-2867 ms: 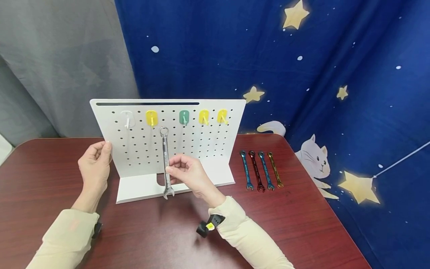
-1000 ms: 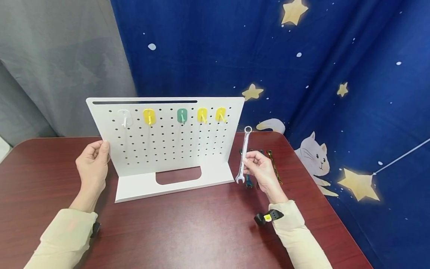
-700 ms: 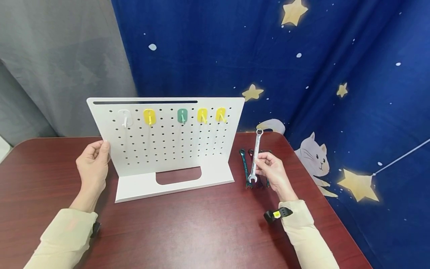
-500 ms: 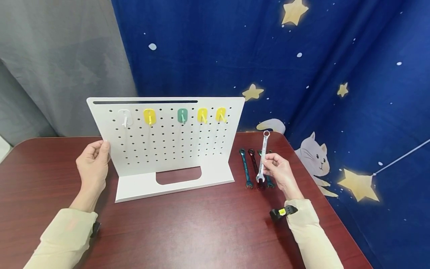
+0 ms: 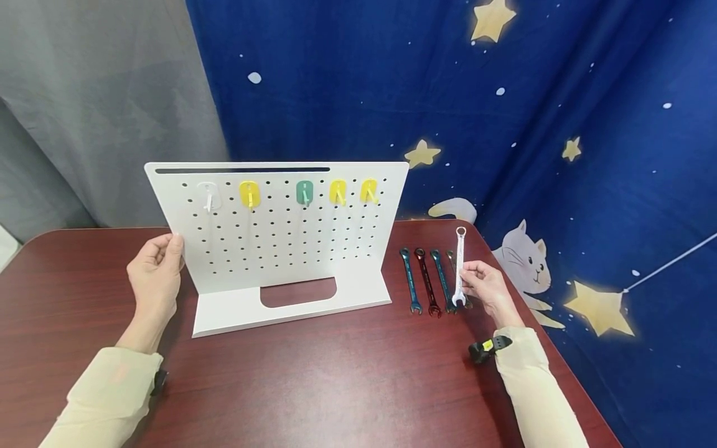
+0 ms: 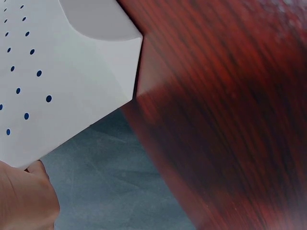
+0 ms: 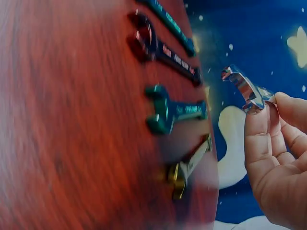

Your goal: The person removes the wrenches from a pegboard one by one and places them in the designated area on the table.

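Shiny metal wrench (image 5: 460, 266), glossy wood-grain table (image 5: 313, 379)

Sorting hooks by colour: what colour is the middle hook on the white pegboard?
Green; the middle hook shows best in the head view, flanked by yellow hooks.

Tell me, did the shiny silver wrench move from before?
Yes. The silver wrench went rightward, away from the white pegboard, and the right hand now holds it above the gold wrench.
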Demonstrator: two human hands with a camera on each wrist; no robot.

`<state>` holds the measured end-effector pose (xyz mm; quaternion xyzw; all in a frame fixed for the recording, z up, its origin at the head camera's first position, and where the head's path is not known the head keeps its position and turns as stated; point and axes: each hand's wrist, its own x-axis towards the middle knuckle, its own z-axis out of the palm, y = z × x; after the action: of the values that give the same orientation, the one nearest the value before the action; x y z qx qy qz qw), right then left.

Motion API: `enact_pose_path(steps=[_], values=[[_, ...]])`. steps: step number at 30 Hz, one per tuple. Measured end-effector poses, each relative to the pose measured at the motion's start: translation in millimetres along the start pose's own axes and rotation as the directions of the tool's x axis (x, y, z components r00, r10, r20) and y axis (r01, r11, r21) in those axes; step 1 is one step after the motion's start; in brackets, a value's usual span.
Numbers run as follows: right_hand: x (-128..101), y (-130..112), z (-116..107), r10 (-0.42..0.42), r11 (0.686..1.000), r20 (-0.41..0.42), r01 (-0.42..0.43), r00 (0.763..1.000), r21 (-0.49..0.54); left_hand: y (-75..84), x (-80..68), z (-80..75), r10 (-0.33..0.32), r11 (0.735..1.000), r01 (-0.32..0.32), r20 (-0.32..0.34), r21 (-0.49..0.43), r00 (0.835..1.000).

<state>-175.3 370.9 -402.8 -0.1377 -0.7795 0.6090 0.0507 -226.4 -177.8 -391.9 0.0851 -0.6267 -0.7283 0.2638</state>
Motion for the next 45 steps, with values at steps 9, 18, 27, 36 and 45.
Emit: enact_pose_path(steps=[9, 18, 27, 36, 45], values=[[5.4, 9.9, -17.3, -0.008, 0.998, 0.024, 0.009, 1.0, -0.058, -0.2, -0.5, 0.0, -0.007, 1.0, 0.007, -0.001, -0.009, 1.0], [9.3, 16.9, -35.1, 0.058, 0.995, 0.029, -0.055, 0.998, -0.086, -0.5, -0.2, 0.7, 0.008, 1.0, -0.008, 0.002, -0.028, 1.0], [13.9, 16.4, -40.9, 0.111, 0.975, 0.012, -0.106, 0.994, -0.195, -1.1, -0.6, -0.3, 0.01, 1.0, -0.01, 0.001, -0.002, 1.0], [18.0, 23.0, -42.0, 0.127, 0.955, 0.009, -0.12, 0.992, -0.271, -1.5, -1.0, 0.1, 0.004, 0.999, -0.004, 0.002, -0.041, 1.0], [20.6, 28.2, -43.0, 0.143, 0.938, 0.005, -0.134, 0.99, -0.32, -0.9, -1.0, 0.1, 0.015, 1.0, -0.015, -0.001, -0.026, 1.0]])
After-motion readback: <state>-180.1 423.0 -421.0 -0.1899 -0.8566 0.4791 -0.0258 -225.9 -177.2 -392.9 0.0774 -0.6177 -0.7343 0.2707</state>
